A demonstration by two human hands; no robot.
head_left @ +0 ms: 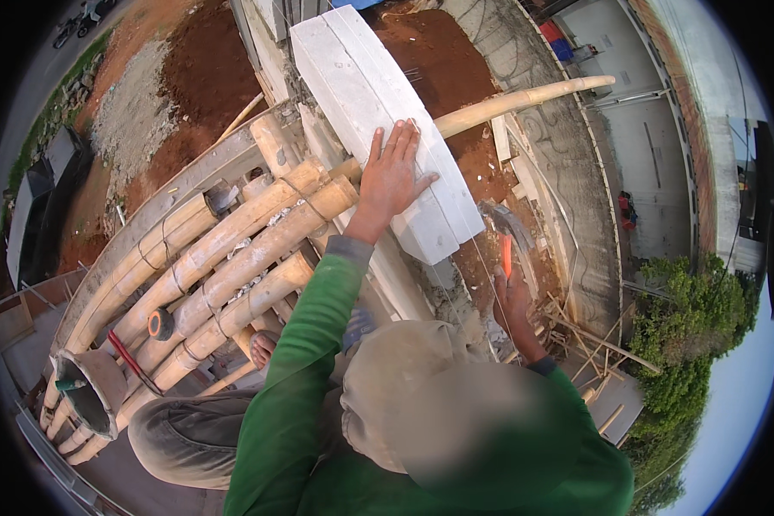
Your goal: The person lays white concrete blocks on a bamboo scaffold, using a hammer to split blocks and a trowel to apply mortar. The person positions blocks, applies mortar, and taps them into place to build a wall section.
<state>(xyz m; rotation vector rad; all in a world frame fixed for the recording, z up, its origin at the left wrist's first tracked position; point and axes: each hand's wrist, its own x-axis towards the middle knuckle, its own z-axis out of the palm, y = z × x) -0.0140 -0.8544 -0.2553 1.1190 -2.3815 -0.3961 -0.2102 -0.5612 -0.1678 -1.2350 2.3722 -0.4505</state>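
Observation:
My left hand (391, 176) lies flat with spread fingers on a white block (365, 95), which looks like lightweight concrete and sits on top of a narrow wall. It grips nothing. Right of the block, my right hand (514, 301) is closed around an orange-handled tool (506, 255); its working end cannot be told apart from the curved grey metal piece (509, 224) beyond it. A thin string runs past the right hand. Green sleeves cover both my arms.
Wire-tied bamboo poles (224, 254) form a platform at left. On it are a grey bucket (103, 391), a red-handled tool (132, 359) and an orange-and-black round object (160, 324). Another bamboo pole (525, 99) passes behind the block. Red soil (421, 52) lies below.

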